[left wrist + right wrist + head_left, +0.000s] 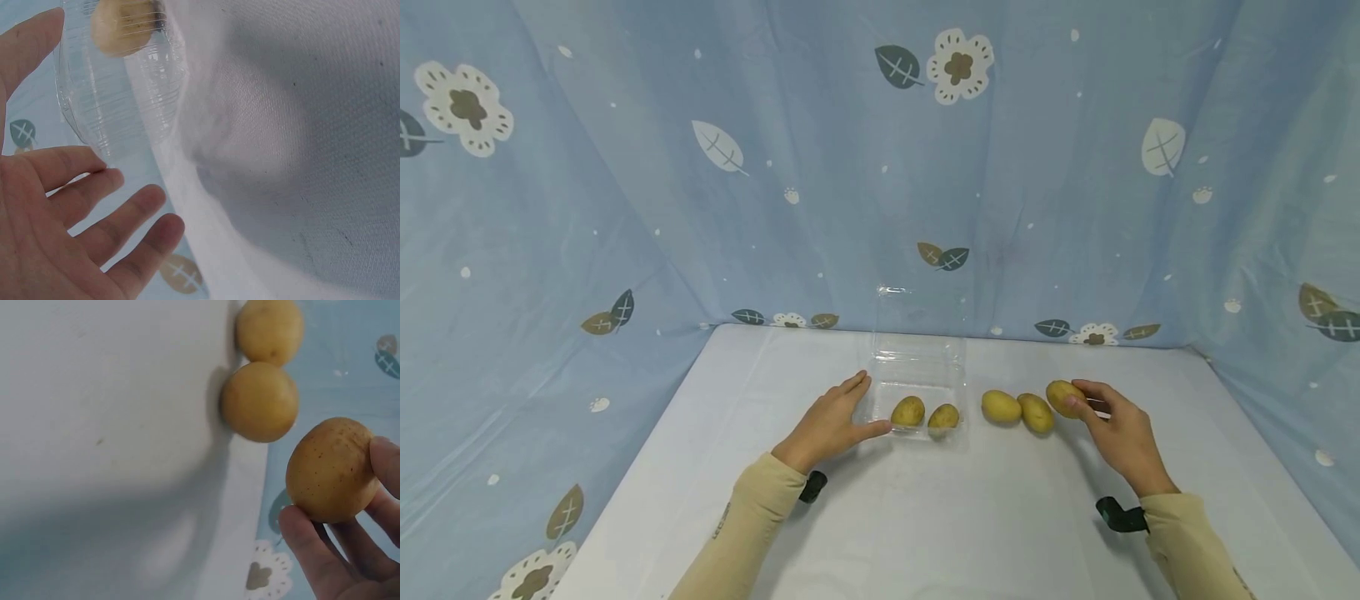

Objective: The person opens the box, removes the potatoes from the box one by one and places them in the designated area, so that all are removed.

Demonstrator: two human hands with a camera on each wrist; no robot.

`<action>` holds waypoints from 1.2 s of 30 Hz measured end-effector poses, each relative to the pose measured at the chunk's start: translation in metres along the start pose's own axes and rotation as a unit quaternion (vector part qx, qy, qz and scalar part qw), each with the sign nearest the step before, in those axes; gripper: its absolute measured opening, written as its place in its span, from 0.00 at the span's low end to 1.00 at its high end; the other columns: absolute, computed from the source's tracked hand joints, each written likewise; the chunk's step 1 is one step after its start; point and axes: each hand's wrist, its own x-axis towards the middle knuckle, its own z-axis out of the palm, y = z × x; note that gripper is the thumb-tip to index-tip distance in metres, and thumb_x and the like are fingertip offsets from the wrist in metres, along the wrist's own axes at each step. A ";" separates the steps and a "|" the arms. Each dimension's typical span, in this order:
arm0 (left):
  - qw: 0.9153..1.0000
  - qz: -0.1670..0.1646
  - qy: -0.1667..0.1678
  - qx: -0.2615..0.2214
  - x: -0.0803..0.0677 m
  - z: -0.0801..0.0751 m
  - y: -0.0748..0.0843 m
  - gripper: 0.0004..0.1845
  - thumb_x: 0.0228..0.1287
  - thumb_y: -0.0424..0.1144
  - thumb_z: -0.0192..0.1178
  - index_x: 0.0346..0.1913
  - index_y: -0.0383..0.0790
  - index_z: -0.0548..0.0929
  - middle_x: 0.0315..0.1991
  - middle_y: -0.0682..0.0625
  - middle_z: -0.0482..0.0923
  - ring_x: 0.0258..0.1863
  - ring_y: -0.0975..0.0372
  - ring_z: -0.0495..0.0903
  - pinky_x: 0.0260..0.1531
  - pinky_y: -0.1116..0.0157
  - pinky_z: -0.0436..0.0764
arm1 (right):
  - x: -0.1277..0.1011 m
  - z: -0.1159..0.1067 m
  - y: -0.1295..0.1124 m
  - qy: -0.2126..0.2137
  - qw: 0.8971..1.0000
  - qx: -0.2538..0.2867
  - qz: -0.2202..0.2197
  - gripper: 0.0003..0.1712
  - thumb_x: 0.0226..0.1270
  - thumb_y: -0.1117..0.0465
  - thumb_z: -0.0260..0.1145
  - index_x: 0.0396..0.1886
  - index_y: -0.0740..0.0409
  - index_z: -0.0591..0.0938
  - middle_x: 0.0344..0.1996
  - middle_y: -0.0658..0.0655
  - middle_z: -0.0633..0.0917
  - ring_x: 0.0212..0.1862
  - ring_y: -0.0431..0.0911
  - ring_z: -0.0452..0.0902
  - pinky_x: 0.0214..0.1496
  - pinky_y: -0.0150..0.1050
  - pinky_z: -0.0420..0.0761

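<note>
A clear plastic clamshell box (917,367) stands open on the white table, with two potatoes (908,411) (943,416) in its tray. My left hand (835,421) lies flat against the box's left side, fingers straight; the left wrist view shows the clear box wall (119,100) just past the fingers (134,209). My right hand (1116,429) pinches a third potato (1063,397) (331,469) at the right end of a row. Two more potatoes (1002,407) (1036,413) lie on the table to its left, also seen in the right wrist view as potatoes (259,400) (270,328).
The white tablecloth (925,517) covers the table, with bare cloth in front of the hands. Blue floral curtains (880,167) close off the back and both sides. Black wrist straps (1120,514) sit at the cuffs.
</note>
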 end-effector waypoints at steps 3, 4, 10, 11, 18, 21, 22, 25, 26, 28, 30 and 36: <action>1.000 0.002 0.002 0.002 0.001 0.001 -0.001 0.51 0.63 0.66 0.65 0.76 0.33 0.63 0.78 0.44 0.57 0.75 0.47 0.61 0.72 0.49 0.63 | -0.001 -0.001 0.006 -0.001 1.000 -0.011 0.014 0.29 0.78 0.46 0.60 0.65 0.64 0.78 0.55 0.69 0.83 0.53 0.65 0.81 0.43 0.51 0.85; 1.000 0.003 0.002 0.002 0.001 0.001 -0.001 0.51 0.63 0.66 0.65 0.76 0.33 0.63 0.78 0.44 0.57 0.75 0.47 0.61 0.72 0.49 0.63 | -0.001 -0.001 0.007 -0.005 1.000 -0.010 0.023 0.30 0.78 0.45 0.60 0.65 0.64 0.78 0.55 0.70 0.83 0.52 0.65 0.81 0.41 0.49 0.86; 1.000 -0.001 0.001 -0.003 0.001 0.000 0.000 0.51 0.63 0.65 0.65 0.77 0.32 0.63 0.79 0.43 0.56 0.75 0.47 0.61 0.72 0.50 0.63 | 0.002 -0.003 0.015 -0.060 0.995 0.009 0.078 0.37 0.77 0.39 0.56 0.66 0.66 0.75 0.57 0.75 0.80 0.47 0.62 0.85 0.34 0.36 0.83; 1.000 -0.002 -0.001 -0.003 0.001 0.000 0.000 0.52 0.63 0.66 0.65 0.77 0.32 0.62 0.79 0.43 0.56 0.75 0.47 0.61 0.72 0.50 0.63 | 0.002 -0.003 0.015 -0.068 0.994 0.011 0.083 0.38 0.77 0.38 0.56 0.67 0.67 0.75 0.57 0.75 0.79 0.47 0.61 0.86 0.34 0.35 0.83; 1.000 -0.003 -0.002 -0.005 0.000 0.000 0.000 0.51 0.63 0.65 0.65 0.77 0.33 0.62 0.79 0.44 0.56 0.75 0.47 0.60 0.72 0.50 0.62 | 0.003 0.000 0.016 -0.092 0.992 -0.003 0.086 0.37 0.78 0.39 0.56 0.65 0.69 0.75 0.56 0.75 0.81 0.49 0.63 0.84 0.35 0.39 0.85; 1.000 -0.004 -0.001 -0.006 -0.001 0.000 0.000 0.51 0.63 0.65 0.65 0.77 0.33 0.62 0.79 0.44 0.56 0.75 0.47 0.60 0.73 0.50 0.62 | 0.004 0.000 0.017 -0.102 0.991 -0.024 0.088 0.38 0.79 0.39 0.54 0.65 0.70 0.75 0.56 0.75 0.81 0.52 0.66 0.82 0.39 0.47 0.85; 1.000 -0.004 -0.002 -0.006 -0.001 0.000 0.000 0.51 0.63 0.65 0.65 0.77 0.34 0.62 0.79 0.45 0.56 0.75 0.47 0.60 0.73 0.50 0.62 | 0.004 0.000 0.018 -0.105 0.990 -0.031 0.089 0.38 0.79 0.39 0.54 0.65 0.69 0.75 0.56 0.75 0.81 0.53 0.67 0.81 0.41 0.50 0.85; 1.000 -0.001 0.000 -0.005 0.000 0.000 -0.001 0.51 0.63 0.65 0.65 0.77 0.33 0.62 0.79 0.44 0.56 0.75 0.47 0.60 0.73 0.50 0.62 | 0.005 0.000 0.019 -0.119 0.988 -0.044 0.092 0.39 0.79 0.38 0.52 0.66 0.69 0.74 0.57 0.75 0.80 0.56 0.70 0.78 0.45 0.55 0.84; 1.000 -0.001 0.000 -0.004 0.000 0.000 -0.001 0.51 0.63 0.65 0.65 0.77 0.33 0.62 0.79 0.44 0.56 0.75 0.47 0.60 0.73 0.50 0.62 | 0.005 0.000 0.019 -0.122 0.987 -0.042 0.093 0.39 0.79 0.37 0.52 0.67 0.69 0.74 0.58 0.75 0.80 0.57 0.70 0.78 0.45 0.56 0.84; 1.000 0.000 0.002 -0.005 0.001 0.000 -0.001 0.51 0.63 0.65 0.65 0.77 0.32 0.62 0.79 0.44 0.56 0.75 0.47 0.60 0.73 0.50 0.62 | 0.006 0.000 0.019 -0.128 0.987 -0.037 0.094 0.40 0.79 0.36 0.52 0.67 0.68 0.74 0.59 0.75 0.79 0.58 0.69 0.78 0.46 0.55 0.84; 1.000 0.000 0.002 -0.006 0.001 0.000 -0.001 0.51 0.63 0.65 0.65 0.77 0.32 0.62 0.79 0.44 0.56 0.75 0.47 0.60 0.73 0.50 0.62 | 0.006 0.000 0.018 -0.131 0.987 -0.034 0.092 0.40 0.78 0.36 0.52 0.68 0.68 0.73 0.60 0.74 0.78 0.58 0.69 0.78 0.45 0.54 0.85; 1.000 0.000 0.000 -0.002 0.001 0.001 -0.001 0.51 0.63 0.66 0.64 0.77 0.33 0.63 0.79 0.44 0.56 0.75 0.47 0.60 0.73 0.50 0.62 | 0.006 0.001 0.020 -0.134 0.988 -0.039 0.060 0.36 0.80 0.41 0.54 0.71 0.64 0.72 0.64 0.74 0.76 0.59 0.70 0.76 0.47 0.55 0.85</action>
